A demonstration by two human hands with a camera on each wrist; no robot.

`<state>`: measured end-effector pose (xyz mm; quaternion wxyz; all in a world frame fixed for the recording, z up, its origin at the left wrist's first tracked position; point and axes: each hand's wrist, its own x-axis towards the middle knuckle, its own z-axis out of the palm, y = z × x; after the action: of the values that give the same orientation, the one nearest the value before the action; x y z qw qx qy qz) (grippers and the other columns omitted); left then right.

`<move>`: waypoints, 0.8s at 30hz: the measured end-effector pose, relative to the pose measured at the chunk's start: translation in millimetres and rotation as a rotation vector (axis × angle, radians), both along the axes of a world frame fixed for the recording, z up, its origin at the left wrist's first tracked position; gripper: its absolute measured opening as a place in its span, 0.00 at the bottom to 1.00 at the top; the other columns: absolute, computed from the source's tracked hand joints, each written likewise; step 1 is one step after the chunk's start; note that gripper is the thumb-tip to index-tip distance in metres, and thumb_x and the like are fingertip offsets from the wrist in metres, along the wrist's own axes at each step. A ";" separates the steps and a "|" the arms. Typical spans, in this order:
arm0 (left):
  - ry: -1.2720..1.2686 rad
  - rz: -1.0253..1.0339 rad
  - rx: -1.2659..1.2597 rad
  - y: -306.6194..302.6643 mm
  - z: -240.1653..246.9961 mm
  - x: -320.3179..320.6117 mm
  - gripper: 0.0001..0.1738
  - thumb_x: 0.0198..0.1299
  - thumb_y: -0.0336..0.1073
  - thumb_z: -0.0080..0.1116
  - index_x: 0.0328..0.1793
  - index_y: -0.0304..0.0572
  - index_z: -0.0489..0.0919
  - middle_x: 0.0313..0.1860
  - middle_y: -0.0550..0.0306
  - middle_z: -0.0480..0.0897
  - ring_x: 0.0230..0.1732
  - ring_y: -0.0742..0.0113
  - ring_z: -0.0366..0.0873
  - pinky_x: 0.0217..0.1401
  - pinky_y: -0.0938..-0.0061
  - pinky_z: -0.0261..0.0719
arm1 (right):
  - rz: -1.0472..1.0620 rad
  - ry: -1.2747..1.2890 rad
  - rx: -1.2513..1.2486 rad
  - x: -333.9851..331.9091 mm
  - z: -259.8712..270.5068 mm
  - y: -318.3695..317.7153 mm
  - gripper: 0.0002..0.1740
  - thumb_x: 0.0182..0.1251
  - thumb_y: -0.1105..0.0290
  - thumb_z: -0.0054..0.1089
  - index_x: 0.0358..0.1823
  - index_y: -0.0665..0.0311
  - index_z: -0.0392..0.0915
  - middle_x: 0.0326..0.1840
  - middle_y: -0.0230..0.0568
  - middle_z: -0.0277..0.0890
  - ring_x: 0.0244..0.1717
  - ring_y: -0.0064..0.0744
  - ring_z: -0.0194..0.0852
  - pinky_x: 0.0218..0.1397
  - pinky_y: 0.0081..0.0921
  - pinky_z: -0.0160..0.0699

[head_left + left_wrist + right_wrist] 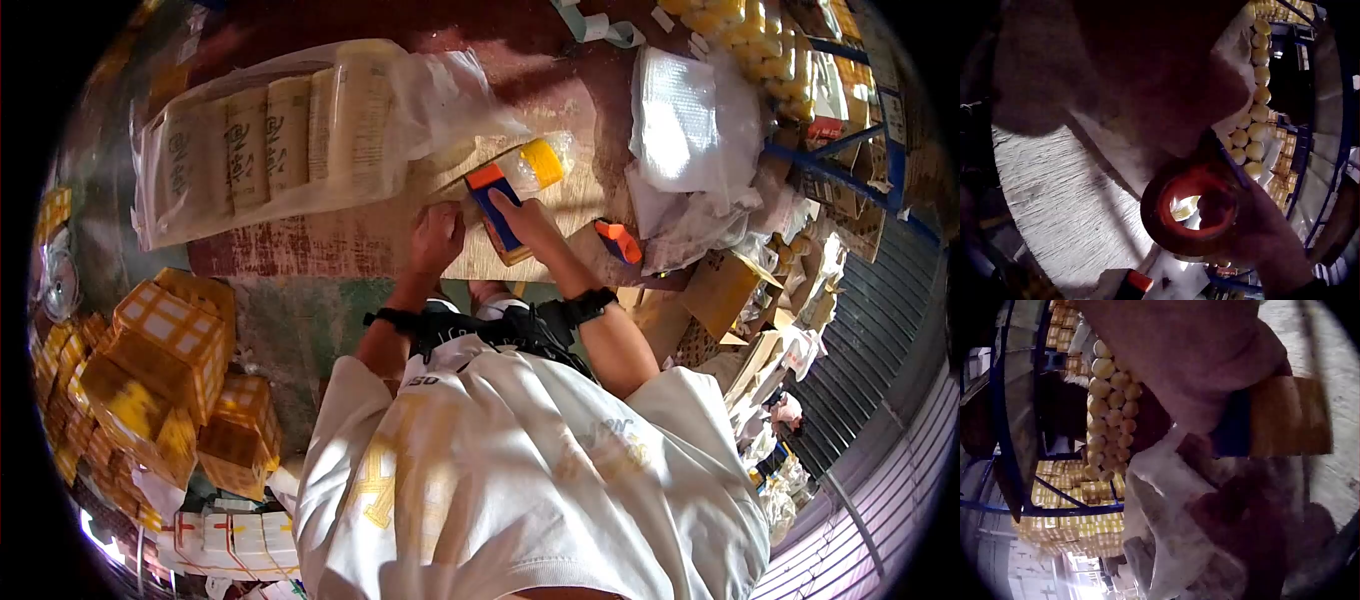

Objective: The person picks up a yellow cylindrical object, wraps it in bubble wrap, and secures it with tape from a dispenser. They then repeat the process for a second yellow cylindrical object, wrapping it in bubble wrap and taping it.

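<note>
In the head view my right hand [528, 222] grips a blue and orange tape dispenser [495, 203] and holds it against a clear bottle with a yellow cap [540, 162], which lies on a brown board [350, 240]. My left hand [437, 237] sits just left of the dispenser, fingers curled over the bottle's near end. The left wrist view shows the brown tape roll [1190, 212] end-on with the right hand [1272, 247] behind it. In the right wrist view the hand [1210, 356] covers the dispenser's blue body [1235, 428] and tape roll [1288, 415].
A plastic-wrapped pack of labelled bottles [270, 140] lies at the far left of the table. Bubble wrap [690, 120] and a second orange dispenser [618, 241] lie to the right. Yellow cartons [165, 370] are stacked on the floor at left. Blue shelving [850, 150] holds yellow-capped bottles at right.
</note>
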<state>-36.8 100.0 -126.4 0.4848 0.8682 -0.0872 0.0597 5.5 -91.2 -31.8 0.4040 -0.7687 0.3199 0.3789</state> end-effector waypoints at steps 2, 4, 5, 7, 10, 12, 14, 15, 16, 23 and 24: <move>0.238 -0.058 0.022 3.7 47.0 16.3 0.28 0.54 0.45 0.75 0.59 0.45 0.80 0.56 0.49 0.80 0.57 0.45 0.78 0.58 0.55 0.79 | 0.028 -0.013 -0.013 2.9 9.0 -1.5 0.43 0.67 0.30 0.57 0.27 0.72 0.84 0.24 0.45 0.82 0.26 0.35 0.84 0.30 0.34 0.79; 0.325 -0.122 0.058 5.5 55.0 23.9 0.36 0.50 0.51 0.78 0.64 0.46 0.78 0.61 0.46 0.79 0.63 0.44 0.76 0.65 0.54 0.76 | 0.033 -0.017 -0.012 -6.7 -1.2 -6.6 0.43 0.67 0.30 0.57 0.27 0.72 0.84 0.24 0.45 0.82 0.26 0.35 0.84 0.30 0.33 0.79; 0.289 -0.156 0.080 2.3 43.4 31.1 0.40 0.46 0.52 0.80 0.65 0.49 0.78 0.61 0.46 0.78 0.64 0.46 0.75 0.67 0.55 0.74 | 0.033 -0.022 -0.001 -6.4 7.5 -3.3 0.43 0.67 0.30 0.57 0.27 0.71 0.85 0.24 0.45 0.82 0.26 0.35 0.84 0.30 0.34 0.79; 0.244 -0.246 0.148 0.7 29.7 46.0 0.45 0.41 0.55 0.81 0.67 0.52 0.78 0.62 0.47 0.77 0.66 0.46 0.74 0.70 0.55 0.70 | 0.029 -0.041 0.012 -2.4 24.7 1.1 0.43 0.67 0.29 0.57 0.27 0.71 0.85 0.24 0.44 0.83 0.26 0.35 0.84 0.30 0.34 0.79; 0.228 -0.390 0.212 5.3 14.0 53.5 0.48 0.39 0.58 0.82 0.68 0.52 0.78 0.65 0.48 0.76 0.68 0.45 0.71 0.72 0.52 0.67 | 0.028 -0.052 0.001 -5.5 15.0 -1.9 0.44 0.66 0.28 0.57 0.27 0.71 0.85 0.24 0.46 0.83 0.26 0.37 0.83 0.32 0.37 0.78; 0.198 -0.468 0.151 5.3 -8.4 47.1 0.49 0.37 0.58 0.82 0.68 0.51 0.78 0.68 0.49 0.75 0.69 0.43 0.69 0.72 0.51 0.67 | -0.009 -0.052 0.000 -8.7 5.1 -2.4 0.45 0.65 0.28 0.57 0.26 0.72 0.85 0.23 0.48 0.82 0.25 0.39 0.82 0.32 0.39 0.78; 0.209 -0.368 0.165 4.4 9.6 38.6 0.49 0.37 0.56 0.83 0.68 0.48 0.77 0.69 0.50 0.75 0.69 0.44 0.69 0.72 0.51 0.67 | 0.035 -0.052 -0.034 -9.1 -6.8 -5.5 0.46 0.64 0.26 0.56 0.25 0.72 0.84 0.23 0.49 0.82 0.26 0.40 0.83 0.32 0.40 0.78; 0.215 -0.321 0.172 3.6 19.3 32.4 0.49 0.37 0.56 0.83 0.68 0.47 0.77 0.69 0.50 0.75 0.69 0.44 0.70 0.72 0.51 0.67 | 0.054 -0.050 -0.051 -11.0 -11.1 -6.7 0.46 0.64 0.26 0.56 0.24 0.71 0.84 0.23 0.49 0.82 0.26 0.41 0.84 0.32 0.41 0.78; 0.183 -0.296 0.181 2.6 21.9 27.0 0.49 0.38 0.55 0.82 0.69 0.46 0.77 0.69 0.50 0.75 0.69 0.44 0.69 0.72 0.51 0.67 | 0.048 -0.048 -0.036 -12.1 -14.1 -7.3 0.47 0.63 0.25 0.55 0.24 0.71 0.84 0.23 0.49 0.82 0.26 0.42 0.85 0.32 0.41 0.79; 0.237 -0.291 0.252 4.4 2.2 36.7 0.50 0.40 0.54 0.82 0.71 0.42 0.76 0.58 0.47 0.82 0.60 0.46 0.77 0.67 0.53 0.72 | 0.137 -0.050 -0.075 -11.4 0.2 -8.9 0.47 0.63 0.25 0.54 0.24 0.71 0.84 0.21 0.49 0.82 0.26 0.43 0.86 0.32 0.38 0.81; 0.284 -0.308 0.224 9.7 2.8 45.9 0.50 0.40 0.54 0.82 0.70 0.41 0.77 0.56 0.46 0.83 0.59 0.46 0.79 0.66 0.54 0.74 | 0.173 -0.060 -0.103 -17.0 -7.6 -8.8 0.46 0.64 0.26 0.55 0.24 0.71 0.85 0.21 0.49 0.82 0.26 0.41 0.86 0.32 0.36 0.80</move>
<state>9.1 109.6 -123.6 0.3962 0.8928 -0.1554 -0.1477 -11.5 -100.0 -39.4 0.3391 -0.8241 0.2589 0.3725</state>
